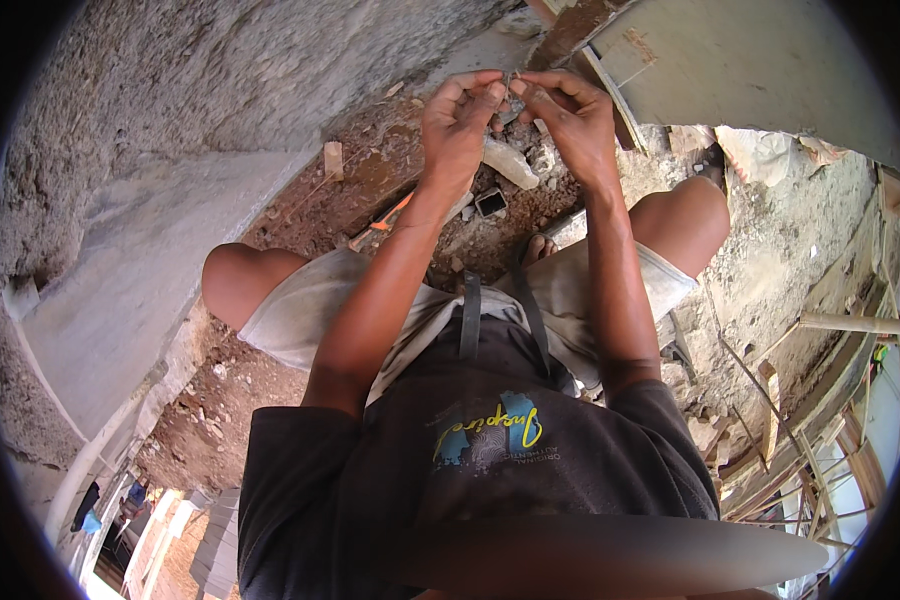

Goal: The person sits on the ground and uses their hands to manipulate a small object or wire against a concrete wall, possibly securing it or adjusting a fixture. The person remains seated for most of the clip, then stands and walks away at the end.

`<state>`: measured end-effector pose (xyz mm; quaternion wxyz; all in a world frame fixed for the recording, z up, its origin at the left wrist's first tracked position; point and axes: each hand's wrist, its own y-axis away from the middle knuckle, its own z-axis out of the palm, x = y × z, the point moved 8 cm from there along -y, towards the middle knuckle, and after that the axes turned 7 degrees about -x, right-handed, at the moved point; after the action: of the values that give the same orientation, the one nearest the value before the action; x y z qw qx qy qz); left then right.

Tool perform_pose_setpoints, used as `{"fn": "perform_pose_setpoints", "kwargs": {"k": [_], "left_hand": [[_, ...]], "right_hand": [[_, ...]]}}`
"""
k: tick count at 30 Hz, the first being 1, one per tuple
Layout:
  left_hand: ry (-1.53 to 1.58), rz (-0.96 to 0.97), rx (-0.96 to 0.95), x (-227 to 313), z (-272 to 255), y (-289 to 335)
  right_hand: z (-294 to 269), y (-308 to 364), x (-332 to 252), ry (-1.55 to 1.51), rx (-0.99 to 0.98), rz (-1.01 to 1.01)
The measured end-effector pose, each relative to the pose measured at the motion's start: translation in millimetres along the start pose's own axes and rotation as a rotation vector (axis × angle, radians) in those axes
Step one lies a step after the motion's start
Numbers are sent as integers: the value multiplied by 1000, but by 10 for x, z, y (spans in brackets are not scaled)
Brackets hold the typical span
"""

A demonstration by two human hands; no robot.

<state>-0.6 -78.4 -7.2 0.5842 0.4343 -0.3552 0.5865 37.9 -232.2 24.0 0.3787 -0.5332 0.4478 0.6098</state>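
Both arms reach forward and the hands nearly meet above the rubble at the far middle. My left hand [462, 118] is closed in a pinch, thumb against forefinger. Beside it, my right hand [573, 112] pinches in the same way. Between the fingertips is something thin and small [511, 78], too fine to name. Under the hands lies a pale elongated chunk [510, 163], and a dark square hollow piece [491, 203] is nearer my body. A tool with an orange part [392, 212] rests on the dirt, partly hidden by my left forearm.
A rough wall [200, 90] with a smooth grey slab [135, 270] rises at the left. A small wooden block [333, 161] lies on the soil. A wide board [760, 70] is at the far right; sticks and poles [770, 400] lean at the right.
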Motion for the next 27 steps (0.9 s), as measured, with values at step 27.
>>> {"fn": "perform_pose_setpoints", "kwargs": {"k": [27], "left_hand": [[-125,64,-134,142,-104,-111]], "right_hand": [[-24,1,47,4,-62,65]]}}
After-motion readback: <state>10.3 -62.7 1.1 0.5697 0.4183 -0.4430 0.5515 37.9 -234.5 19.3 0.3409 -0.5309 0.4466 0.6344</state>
